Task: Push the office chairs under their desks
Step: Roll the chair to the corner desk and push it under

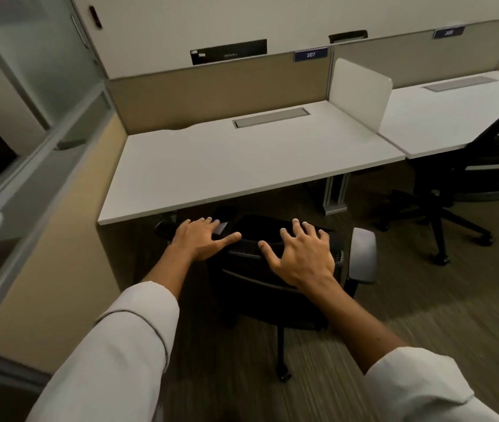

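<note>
A black office chair (260, 287) stands right in front of me, its seat partly under the front edge of the white desk (242, 159) labelled 307. My left hand (202, 239) and my right hand (300, 254) both lie flat on the top of its backrest with the fingers spread, not wrapped around it. The chair's grey right armrest (362, 254) sticks out beside my right hand. A second black mesh-backed chair (467, 175) stands at the right, pulled out from the neighbouring white desk (443, 117).
A tan partition wall (59, 239) closes the desk's left side, with glass panels beyond it. A white divider (359, 92) separates the two desks. A metal desk leg (335, 193) stands between the chairs. The floor is dark striped carpet (364, 330).
</note>
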